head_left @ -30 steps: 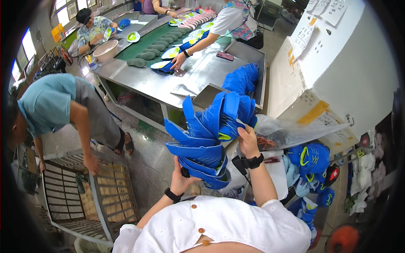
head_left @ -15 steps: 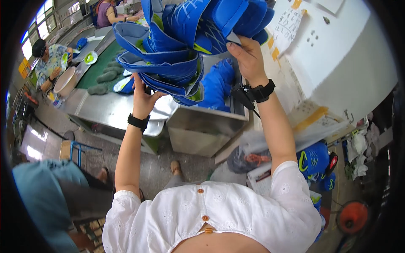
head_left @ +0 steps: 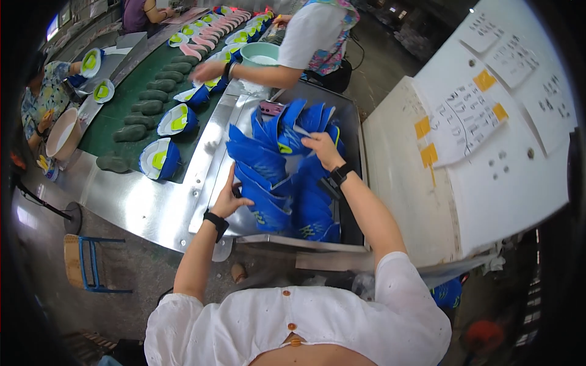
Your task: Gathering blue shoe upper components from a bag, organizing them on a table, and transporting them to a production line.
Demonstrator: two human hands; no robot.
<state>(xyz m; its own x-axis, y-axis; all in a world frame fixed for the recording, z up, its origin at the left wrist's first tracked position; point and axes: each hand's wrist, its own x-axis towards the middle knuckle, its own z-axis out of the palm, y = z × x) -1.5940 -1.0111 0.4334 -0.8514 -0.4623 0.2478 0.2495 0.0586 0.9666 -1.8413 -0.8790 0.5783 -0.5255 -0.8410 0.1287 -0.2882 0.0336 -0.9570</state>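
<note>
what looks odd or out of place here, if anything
Perhaps the pink phone lying beside the blue shoe uppers: it looks like a personal item amid the work. Nothing else plainly stands out.

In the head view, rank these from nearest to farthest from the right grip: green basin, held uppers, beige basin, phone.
1. Held uppers: in the right grip.
2. Phone: ahead and left.
3. Green basin: farther ahead, also left.
4. Beige basin: far left, beyond the green strip.
</note>
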